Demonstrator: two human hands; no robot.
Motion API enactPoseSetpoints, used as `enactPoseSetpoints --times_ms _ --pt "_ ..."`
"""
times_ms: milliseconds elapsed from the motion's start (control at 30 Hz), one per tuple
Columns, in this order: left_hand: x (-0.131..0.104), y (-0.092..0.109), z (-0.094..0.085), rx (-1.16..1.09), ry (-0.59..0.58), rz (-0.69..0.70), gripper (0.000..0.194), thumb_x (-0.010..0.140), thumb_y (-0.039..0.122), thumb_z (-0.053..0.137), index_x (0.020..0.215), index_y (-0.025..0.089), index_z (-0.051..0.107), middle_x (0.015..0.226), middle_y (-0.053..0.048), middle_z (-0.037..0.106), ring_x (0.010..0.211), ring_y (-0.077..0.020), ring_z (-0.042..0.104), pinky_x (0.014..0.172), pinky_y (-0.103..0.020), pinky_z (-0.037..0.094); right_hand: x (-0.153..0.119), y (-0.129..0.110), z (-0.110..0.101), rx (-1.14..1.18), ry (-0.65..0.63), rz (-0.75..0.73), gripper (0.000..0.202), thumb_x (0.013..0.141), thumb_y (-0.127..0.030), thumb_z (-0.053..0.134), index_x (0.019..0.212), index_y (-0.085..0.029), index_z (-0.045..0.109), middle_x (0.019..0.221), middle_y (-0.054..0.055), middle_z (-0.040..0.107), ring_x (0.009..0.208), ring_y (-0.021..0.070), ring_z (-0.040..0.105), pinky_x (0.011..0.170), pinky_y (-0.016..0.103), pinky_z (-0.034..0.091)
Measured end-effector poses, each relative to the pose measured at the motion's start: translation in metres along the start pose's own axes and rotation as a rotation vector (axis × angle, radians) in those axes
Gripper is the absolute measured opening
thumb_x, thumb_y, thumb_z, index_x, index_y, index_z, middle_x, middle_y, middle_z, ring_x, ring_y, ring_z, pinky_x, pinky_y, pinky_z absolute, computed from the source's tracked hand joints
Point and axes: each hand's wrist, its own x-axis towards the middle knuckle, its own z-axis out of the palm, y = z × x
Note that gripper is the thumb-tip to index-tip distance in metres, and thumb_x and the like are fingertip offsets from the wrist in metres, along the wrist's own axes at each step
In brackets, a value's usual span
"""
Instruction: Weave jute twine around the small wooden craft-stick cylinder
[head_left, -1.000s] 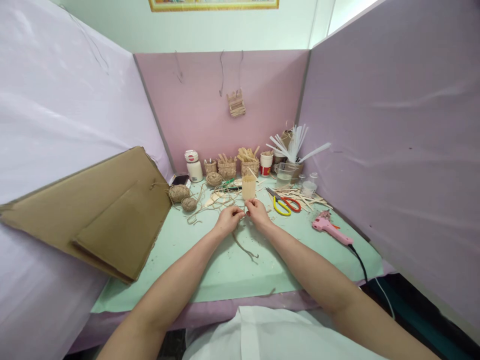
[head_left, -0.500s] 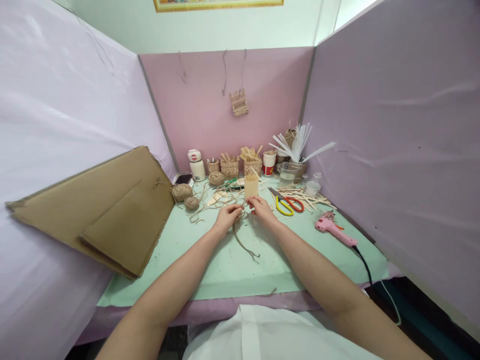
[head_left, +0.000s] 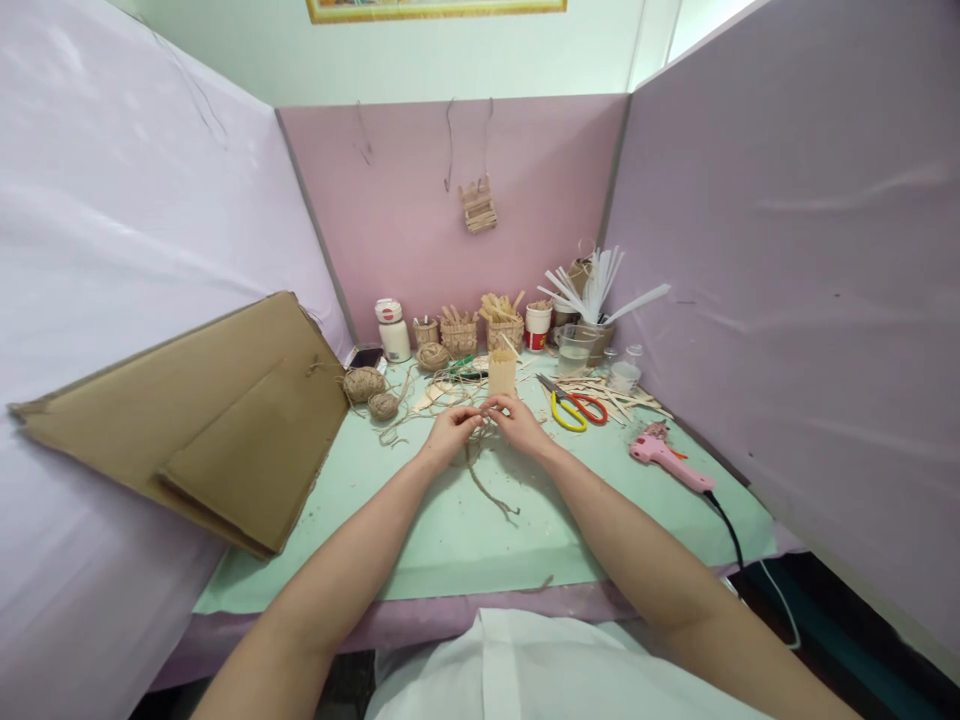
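Note:
My left hand and my right hand meet over the middle of the table, fingertips pinched close together on twine. The exact grip is partly hidden by the fingers. A braided length of twine trails below them on the green tabletop. Just beyond the fingers stands a small piece made of flat wooden sticks. Loose strands of twine spread to the left, near twine balls. Scissors with yellow and red handles lie right of my right hand.
A pink glue gun with a black cord lies at the right. Wood strips are scattered behind it. A large cardboard sheet leans on the left. Stick-filled baskets, a white bottle and a plastic cup line the back.
My right hand has shifted slightly left, closing the small gap to my left fingertips. My left hand has barely moved, and the things on the table stay put.

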Motion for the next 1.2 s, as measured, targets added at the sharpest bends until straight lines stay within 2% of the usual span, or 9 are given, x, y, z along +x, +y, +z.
enactPoseSetpoints --times_ms 133,300,567,667,733,833,900,1033,1200 --pt "0.001 -0.004 -0.003 -0.116 -0.094 -0.078 0.028 0.062 0.036 0.071 0.077 0.013 0.065 0.061 0.000 0.053 0.045 -0.0035 0.030 0.045 -0.021 0.020 0.000 0.002 0.001 -0.071 0.002 -0.024 0.015 0.080 -0.023 0.047 0.076 -0.019 0.061 0.085 0.003 0.057 0.088 0.0165 0.050 0.085 0.032 0.037" --pt "0.001 -0.005 -0.004 -0.198 -0.217 -0.148 0.029 0.063 0.036 0.072 0.076 0.012 0.063 0.064 0.000 0.053 0.047 -0.0029 0.033 0.044 -0.020 0.016 0.001 0.006 0.004 -0.175 0.000 -0.060 0.015 0.082 -0.020 0.043 0.076 -0.018 0.057 0.084 0.004 0.057 0.088 0.0175 0.049 0.083 0.032 0.036" --pt "-0.002 0.000 -0.002 -0.219 -0.232 -0.170 0.028 0.061 0.034 0.073 0.075 0.012 0.063 0.066 -0.002 0.057 0.048 -0.0032 0.035 0.044 -0.019 0.019 0.002 0.015 0.005 -0.248 0.007 0.001 0.014 0.081 -0.018 0.044 0.079 -0.018 0.059 0.084 0.004 0.055 0.087 0.0180 0.049 0.082 0.034 0.037" --pt "-0.001 -0.002 -0.002 -0.187 -0.187 -0.154 0.027 0.063 0.034 0.071 0.075 0.012 0.063 0.067 -0.002 0.057 0.047 -0.0032 0.035 0.044 -0.019 0.021 0.001 0.014 0.004 -0.229 0.037 -0.014 0.019 0.081 -0.017 0.043 0.088 -0.019 0.060 0.091 0.005 0.054 0.085 0.0168 0.050 0.083 0.034 0.039" --pt "0.002 -0.005 -0.003 -0.120 -0.098 -0.115 0.025 0.065 0.034 0.068 0.077 0.013 0.063 0.066 -0.001 0.057 0.047 -0.0038 0.036 0.044 -0.019 0.024 -0.001 0.011 0.003 -0.224 0.077 -0.056 0.026 0.079 -0.015 0.043 0.099 -0.021 0.059 0.098 0.006 0.052 0.087 0.0167 0.051 0.084 0.034 0.040" --pt "0.006 -0.011 -0.005 0.096 0.085 -0.001 0.019 0.067 0.029 0.063 0.076 0.013 0.065 0.064 -0.001 0.059 0.051 -0.0074 0.044 0.051 -0.021 0.034 -0.004 0.004 0.003 -0.250 0.087 -0.159 0.037 0.077 -0.011 0.045 0.110 -0.025 0.056 0.105 0.007 0.049 0.096 0.0184 0.049 0.084 0.035 0.042" --pt "0.008 -0.013 -0.006 0.257 0.156 0.086 0.016 0.068 0.026 0.060 0.075 0.013 0.066 0.066 -0.002 0.062 0.059 -0.0107 0.050 0.059 -0.023 0.038 -0.006 0.001 0.002 -0.274 0.061 -0.235 0.039 0.077 -0.010 0.046 0.112 -0.025 0.055 0.107 0.007 0.047 0.101 0.0189 0.047 0.087 0.035 0.041" --pt "0.007 -0.014 -0.006 0.443 0.151 0.174 0.019 0.071 0.025 0.055 0.078 0.014 0.068 0.071 -0.003 0.065 0.067 -0.0135 0.055 0.066 -0.025 0.042 -0.008 -0.002 0.002 -0.314 0.026 -0.346 0.030 0.077 -0.009 0.049 0.101 -0.023 0.059 0.105 0.006 0.046 0.100 0.0182 0.046 0.090 0.035 0.039" --pt "0.005 -0.012 -0.004 0.528 0.124 0.189 0.021 0.073 0.025 0.053 0.081 0.014 0.069 0.072 -0.002 0.066 0.068 -0.0139 0.055 0.066 -0.025 0.042 -0.006 -0.001 0.002 -0.341 0.040 -0.327 0.011 0.082 -0.020 0.049 0.084 -0.019 0.060 0.098 0.006 0.048 0.096 0.0179 0.047 0.088 0.034 0.038"
